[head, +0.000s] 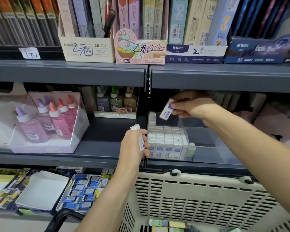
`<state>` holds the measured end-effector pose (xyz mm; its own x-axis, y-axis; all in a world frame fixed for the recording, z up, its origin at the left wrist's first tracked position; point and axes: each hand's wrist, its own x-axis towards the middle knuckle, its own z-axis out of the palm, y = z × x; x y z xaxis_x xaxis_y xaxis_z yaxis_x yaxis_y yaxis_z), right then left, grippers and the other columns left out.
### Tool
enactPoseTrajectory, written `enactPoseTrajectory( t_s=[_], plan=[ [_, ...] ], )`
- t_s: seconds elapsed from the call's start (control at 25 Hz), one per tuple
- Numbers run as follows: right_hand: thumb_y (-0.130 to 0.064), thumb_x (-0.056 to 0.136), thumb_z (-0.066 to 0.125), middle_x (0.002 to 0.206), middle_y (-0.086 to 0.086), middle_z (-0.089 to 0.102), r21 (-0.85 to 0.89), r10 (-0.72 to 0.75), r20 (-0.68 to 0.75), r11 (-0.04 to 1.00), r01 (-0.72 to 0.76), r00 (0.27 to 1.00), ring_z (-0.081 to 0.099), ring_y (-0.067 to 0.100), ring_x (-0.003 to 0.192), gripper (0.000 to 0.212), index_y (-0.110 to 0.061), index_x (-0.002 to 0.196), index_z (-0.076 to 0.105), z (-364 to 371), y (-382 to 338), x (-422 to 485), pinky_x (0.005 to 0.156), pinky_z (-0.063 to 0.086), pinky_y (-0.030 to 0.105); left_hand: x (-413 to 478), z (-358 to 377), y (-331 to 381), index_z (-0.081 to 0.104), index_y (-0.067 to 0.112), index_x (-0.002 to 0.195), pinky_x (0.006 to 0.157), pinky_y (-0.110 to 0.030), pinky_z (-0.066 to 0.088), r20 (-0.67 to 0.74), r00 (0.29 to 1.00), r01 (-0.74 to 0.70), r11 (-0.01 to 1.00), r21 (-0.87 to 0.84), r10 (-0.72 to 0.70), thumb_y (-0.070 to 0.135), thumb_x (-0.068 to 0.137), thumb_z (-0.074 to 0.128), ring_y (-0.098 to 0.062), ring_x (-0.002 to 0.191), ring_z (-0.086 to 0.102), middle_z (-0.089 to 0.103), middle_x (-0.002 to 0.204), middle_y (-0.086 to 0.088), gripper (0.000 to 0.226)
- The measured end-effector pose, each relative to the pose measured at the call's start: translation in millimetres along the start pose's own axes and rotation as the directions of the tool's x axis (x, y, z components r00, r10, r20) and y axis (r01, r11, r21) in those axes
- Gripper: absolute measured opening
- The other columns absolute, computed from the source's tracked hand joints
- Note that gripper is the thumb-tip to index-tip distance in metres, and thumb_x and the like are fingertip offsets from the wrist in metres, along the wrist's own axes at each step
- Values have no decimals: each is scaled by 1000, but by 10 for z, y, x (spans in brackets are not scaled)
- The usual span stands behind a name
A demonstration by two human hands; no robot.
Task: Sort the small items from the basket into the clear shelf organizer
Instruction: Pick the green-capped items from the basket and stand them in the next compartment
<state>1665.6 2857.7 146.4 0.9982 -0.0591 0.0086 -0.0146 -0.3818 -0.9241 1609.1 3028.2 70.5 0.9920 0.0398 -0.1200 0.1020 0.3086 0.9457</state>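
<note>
Right hand (189,106) pinches an eraser (166,111) tilted above the organizer (208,144); left hand (135,144) grips another, perhaps two, beside the packed rows; basket (199,195) below.

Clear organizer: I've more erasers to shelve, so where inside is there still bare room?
The right half of the organizer is bare, bordered by the eraser block and small bottle on its left. A back pocket beside the tall left column, below the right hand, is also open. The front left is packed.
</note>
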Motion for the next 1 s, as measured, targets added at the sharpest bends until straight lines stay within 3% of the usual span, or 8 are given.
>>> enactPoseTrajectory(
  t_s=[0.08,0.2,0.28,0.4,0.64,0.8,0.92,1.0],
  plan=[
    [-9,86,63,88,9,69,-187,-23,-48,982,14,999,66,12,66,10,-16,94,64,16,101,198,69,57,23,15,-22,-5,61,11,102,53,-25,45,-32,999,7,998,62,-5,20,89,45,-6,50,53,58,66,3,23],
    [-15,85,65,96,1,68,-451,-6,61,892,33,998,65,18,94,12,-19,96,68,153,301,312,91,50,31,-30,-53,-49,64,21,101,62,-18,53,7,990,-138,972,191,139,25,96,46,-3,74,62,62,86,4,19],
    [-17,87,61,91,-12,64,-495,30,161,867,54,986,60,11,97,11,-25,86,68,245,366,307,86,45,23,-52,-69,-43,65,31,94,61,-12,50,26,966,-254,932,257,256,26,95,50,5,76,61,68,84,13,17],
    [-13,92,50,100,-12,63,-588,53,212,805,84,976,54,6,89,21,-19,97,70,333,382,335,76,39,20,-47,-75,-37,63,39,92,63,-13,50,21,957,-285,920,269,291,21,95,51,9,73,60,69,82,23,22],
    [-16,94,46,117,-5,63,-666,20,224,733,138,974,54,10,94,24,-18,108,66,341,329,259,79,41,22,-24,-75,-62,63,21,115,73,-18,55,39,983,-185,953,240,181,7,92,51,-7,81,68,71,103,4,29],
    [-32,91,53,86,-2,72,-384,-111,125,911,151,986,65,9,71,21,-16,88,68,384,158,10,67,53,25,-23,-66,-65,65,22,108,68,-16,54,25,979,-203,965,166,201,7,90,56,-5,82,69,71,102,3,25],
    [-52,83,57,60,-3,68,-420,-138,225,880,224,964,61,3,47,37,-17,73,65,458,36,-215,51,51,18,-32,-41,-76,67,23,107,76,-20,54,53,958,-284,920,270,281,16,89,61,-6,92,67,71,101,4,20],
    [-40,81,64,62,-2,69,-428,-131,235,876,224,963,62,3,50,26,-15,74,66,451,10,-260,51,50,18,-49,-32,-84,65,33,103,81,-21,53,77,937,-345,874,343,339,17,88,63,-3,94,65,70,102,7,22]
  ],
)
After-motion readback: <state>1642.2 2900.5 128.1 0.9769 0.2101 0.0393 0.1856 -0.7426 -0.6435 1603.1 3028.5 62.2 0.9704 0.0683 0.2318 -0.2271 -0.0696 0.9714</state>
